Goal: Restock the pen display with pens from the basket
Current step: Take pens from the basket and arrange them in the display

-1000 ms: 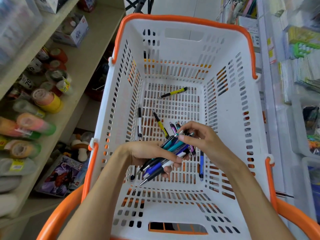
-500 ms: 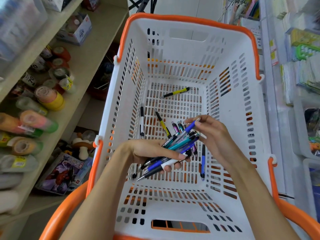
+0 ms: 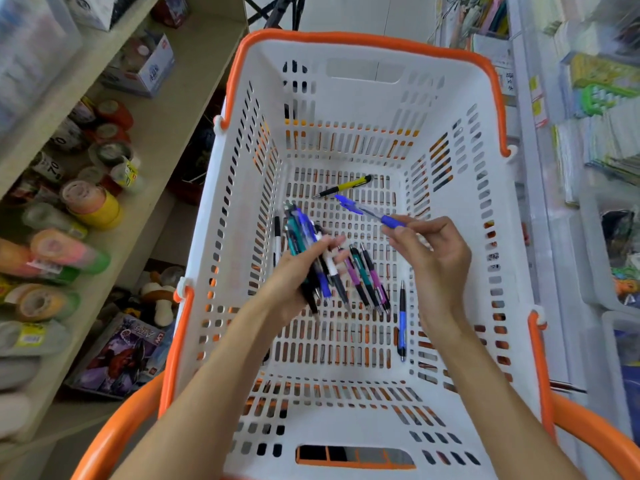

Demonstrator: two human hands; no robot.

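While the left hand (image 3: 304,268) grips a bundle of pens (image 3: 308,244) over the basket (image 3: 346,403), the right hand (image 3: 433,251) pinches one blue pen (image 3: 363,211).

Left hand (image 3: 304,268) curled, gripping; right hand (image 3: 433,251) pinching, raised.

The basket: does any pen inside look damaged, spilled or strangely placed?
Nothing stands out. Loose pens lie scattered on the basket floor, as expected. The left hand grips a bundle of pens; the right hand pinches one blue pen.
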